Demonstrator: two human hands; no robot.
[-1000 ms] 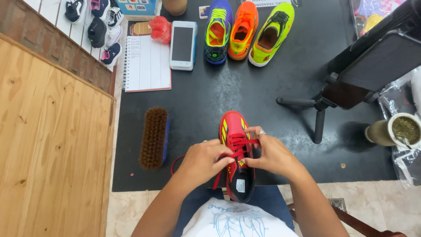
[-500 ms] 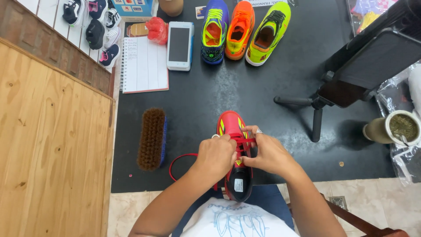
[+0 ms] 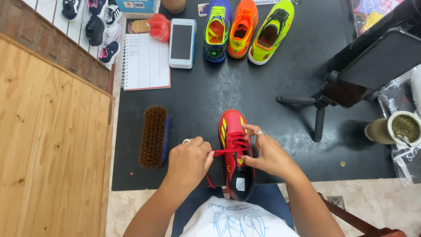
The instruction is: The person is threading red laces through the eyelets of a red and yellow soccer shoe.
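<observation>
A red sports shoe [image 3: 233, 131] with yellow stripes lies on the black table top [image 3: 263, 96], toe pointing away from me, heel at the near edge. My left hand [image 3: 189, 160] grips the red lace [image 3: 224, 152] and holds it taut out to the left of the shoe. My right hand [image 3: 268, 153] rests on the shoe's right side, fingers pinching the lacing near the tongue. A loose end of lace hangs below my left hand.
A brown bristle brush [image 3: 153, 136] lies left of the shoe. Farther back stand three bright shoes [image 3: 243, 28], a white card reader [image 3: 182, 41] and a notebook [image 3: 147, 61]. A phone on a tripod [image 3: 346, 83] and a mate cup [image 3: 397, 129] sit right.
My left hand has pulled away from the shoe to the left, drawing the red lace straight and taut. The slack loop beside the shoe is gone. My right hand stayed on the shoe.
</observation>
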